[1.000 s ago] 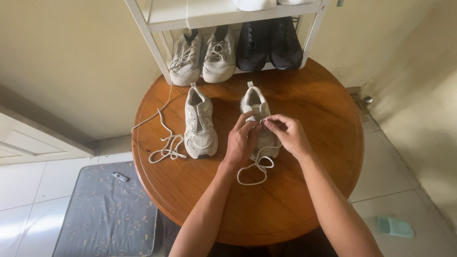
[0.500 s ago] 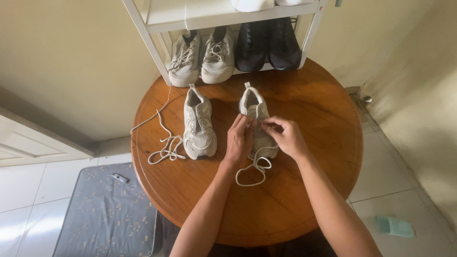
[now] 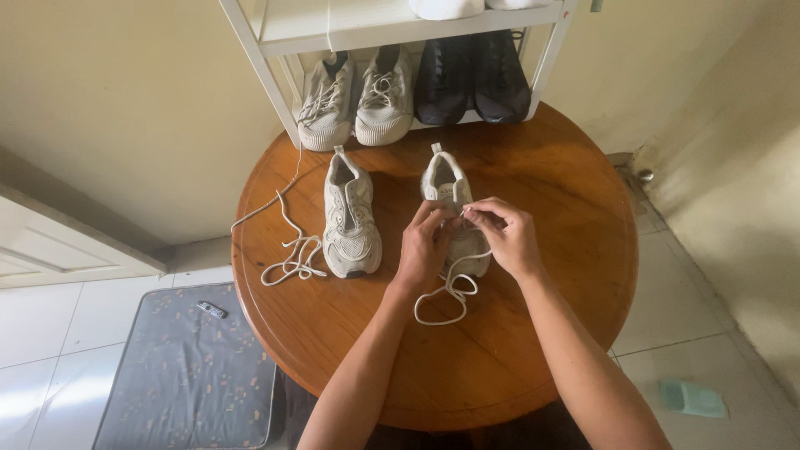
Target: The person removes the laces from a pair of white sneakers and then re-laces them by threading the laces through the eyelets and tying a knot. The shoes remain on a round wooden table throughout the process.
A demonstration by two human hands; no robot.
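Both hands work over the right sneaker (image 3: 450, 196) on the round wooden tabletop (image 3: 550, 208). The left hand (image 3: 423, 248) rests on its upper, fingers curled against the tongue. The right hand (image 3: 510, 237) pinches the lace (image 3: 446, 293) between thumb and forefinger; the rest of it trails in loops toward the person. The left sneaker (image 3: 351, 215) lies beside, a loose lace (image 3: 287, 254) next to it.

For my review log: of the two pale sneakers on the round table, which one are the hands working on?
The right-hand sneaker, under both hands; the left sneaker lies untouched beside a loose lace.
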